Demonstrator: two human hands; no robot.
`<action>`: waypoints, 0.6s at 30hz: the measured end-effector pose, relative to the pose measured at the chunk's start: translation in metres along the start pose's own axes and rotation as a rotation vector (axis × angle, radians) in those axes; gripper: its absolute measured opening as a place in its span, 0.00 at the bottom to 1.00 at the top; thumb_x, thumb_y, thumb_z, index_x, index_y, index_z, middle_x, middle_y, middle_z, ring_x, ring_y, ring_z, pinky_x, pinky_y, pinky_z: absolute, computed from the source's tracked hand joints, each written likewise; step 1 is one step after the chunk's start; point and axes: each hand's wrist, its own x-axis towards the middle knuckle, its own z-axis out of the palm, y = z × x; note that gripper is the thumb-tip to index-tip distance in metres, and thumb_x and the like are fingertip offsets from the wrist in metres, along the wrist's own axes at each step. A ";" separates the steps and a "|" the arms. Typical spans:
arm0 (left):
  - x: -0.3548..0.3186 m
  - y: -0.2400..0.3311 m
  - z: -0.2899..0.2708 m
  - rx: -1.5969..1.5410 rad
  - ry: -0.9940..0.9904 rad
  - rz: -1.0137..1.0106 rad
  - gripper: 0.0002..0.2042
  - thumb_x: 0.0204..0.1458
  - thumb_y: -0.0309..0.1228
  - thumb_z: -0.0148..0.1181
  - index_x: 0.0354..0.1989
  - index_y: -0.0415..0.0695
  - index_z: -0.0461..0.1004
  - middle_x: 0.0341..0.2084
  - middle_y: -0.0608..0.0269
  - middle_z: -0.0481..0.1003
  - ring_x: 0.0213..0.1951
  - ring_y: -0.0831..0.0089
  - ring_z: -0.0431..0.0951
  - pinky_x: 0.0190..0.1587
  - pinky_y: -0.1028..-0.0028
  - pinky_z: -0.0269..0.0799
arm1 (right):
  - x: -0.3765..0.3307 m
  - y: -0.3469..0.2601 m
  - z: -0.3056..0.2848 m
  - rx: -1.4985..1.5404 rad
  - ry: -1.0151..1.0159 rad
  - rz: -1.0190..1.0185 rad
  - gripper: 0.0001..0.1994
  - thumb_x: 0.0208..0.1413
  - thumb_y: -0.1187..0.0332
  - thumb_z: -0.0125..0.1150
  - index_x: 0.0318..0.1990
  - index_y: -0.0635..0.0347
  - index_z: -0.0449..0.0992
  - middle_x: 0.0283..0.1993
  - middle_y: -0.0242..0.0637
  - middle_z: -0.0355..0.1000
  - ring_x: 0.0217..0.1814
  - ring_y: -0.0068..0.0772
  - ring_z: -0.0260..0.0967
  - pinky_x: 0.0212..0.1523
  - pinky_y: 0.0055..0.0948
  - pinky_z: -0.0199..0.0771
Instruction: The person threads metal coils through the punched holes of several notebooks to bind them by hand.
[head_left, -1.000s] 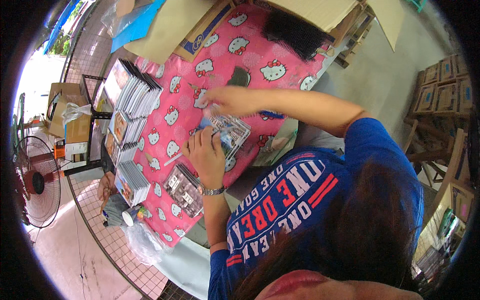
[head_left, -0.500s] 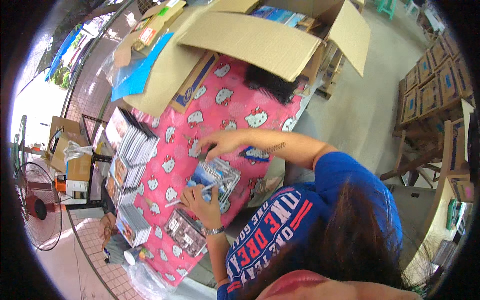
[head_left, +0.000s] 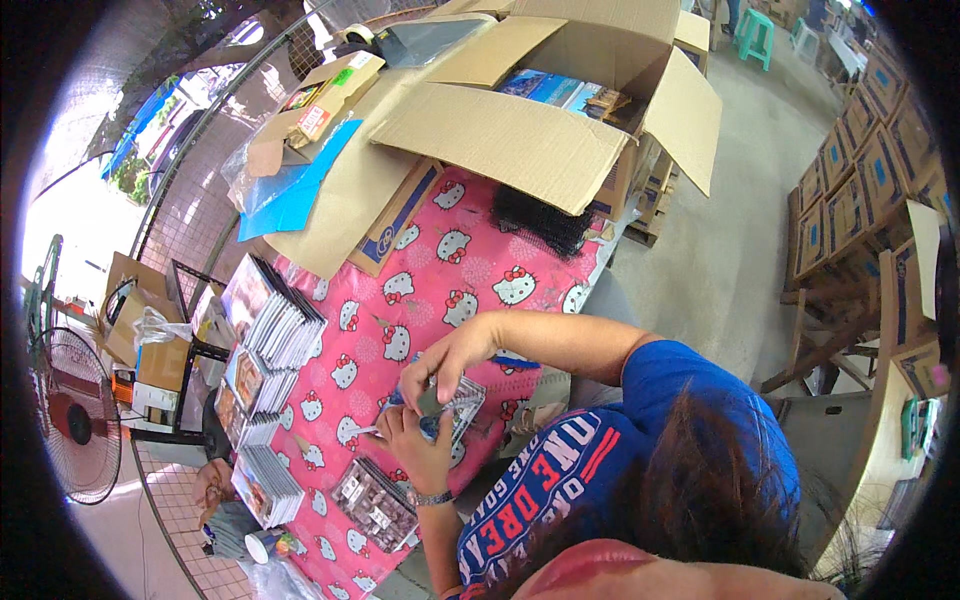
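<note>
we see bright daylight coming in from the far left, past the wire fence (head_left: pixel 200 190), where the ground beside the fan (head_left: pixel 75 420) is blown out to near white. the pink bench (head_left: pixel 450 270) is evenly lit, with only soft shadow under the open cardboard box (head_left: pixel 520 130) flaps at its far edge. the fisheye bends straight edges toward the rim, and a black vignette closes every corner. the hair nearest the lens is soft and out of focus.
</note>
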 end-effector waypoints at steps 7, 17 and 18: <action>-0.004 -0.009 0.001 -0.050 -0.055 0.004 0.21 0.41 0.43 0.68 0.37 0.43 0.70 0.40 0.56 0.70 0.51 0.53 0.66 0.63 0.39 0.42 | -0.002 -0.002 0.003 -0.036 0.089 0.166 0.21 0.52 0.55 0.66 0.45 0.62 0.75 0.47 0.36 0.70 0.56 0.31 0.62 0.56 0.32 0.59; -0.005 -0.007 0.004 -0.184 0.012 -0.096 0.24 0.38 0.44 0.73 0.37 0.43 0.70 0.35 0.56 0.70 0.48 0.53 0.67 0.60 0.44 0.48 | 0.010 -0.002 -0.004 -0.049 0.053 0.189 0.22 0.51 0.54 0.66 0.45 0.63 0.75 0.42 0.33 0.71 0.49 0.29 0.67 0.49 0.29 0.65; -0.005 -0.007 0.005 -0.165 0.030 -0.103 0.25 0.37 0.45 0.73 0.36 0.43 0.70 0.35 0.57 0.70 0.48 0.53 0.67 0.59 0.44 0.49 | 0.011 0.000 -0.003 0.183 0.019 0.053 0.22 0.51 0.54 0.66 0.45 0.63 0.75 0.42 0.32 0.71 0.47 0.28 0.67 0.48 0.28 0.65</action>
